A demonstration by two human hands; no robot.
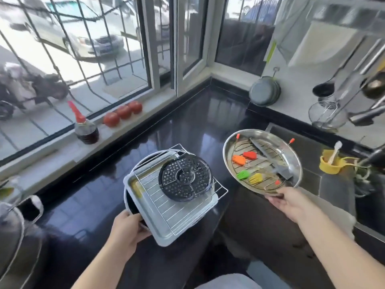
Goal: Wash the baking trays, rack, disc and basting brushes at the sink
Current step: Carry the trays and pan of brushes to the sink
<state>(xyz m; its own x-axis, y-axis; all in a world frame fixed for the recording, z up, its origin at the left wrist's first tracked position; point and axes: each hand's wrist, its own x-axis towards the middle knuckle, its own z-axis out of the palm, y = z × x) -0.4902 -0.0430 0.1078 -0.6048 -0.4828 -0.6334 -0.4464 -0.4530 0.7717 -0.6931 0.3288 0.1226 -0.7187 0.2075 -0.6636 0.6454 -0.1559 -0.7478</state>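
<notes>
The stack (173, 197) is gripped at its near corner by the left hand (129, 228) and the dish (291, 155) of brushes (248, 163) at its rim by the right hand (291, 203), so everything is carried level above the tabletop (198, 122)

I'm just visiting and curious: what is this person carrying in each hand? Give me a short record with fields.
left hand: grips the edge of a stack of pans
stack, top to bottom: black perforated round disc, wire rack, grey rectangular baking tray, dark round pan, mostly hidden
right hand: holds the near rim of a round steel tray
in the round tray: round wire stand, knife, four silicone basting brushes in red, orange, green, yellow
below: glossy black countertop
washing: not yet begun
</notes>
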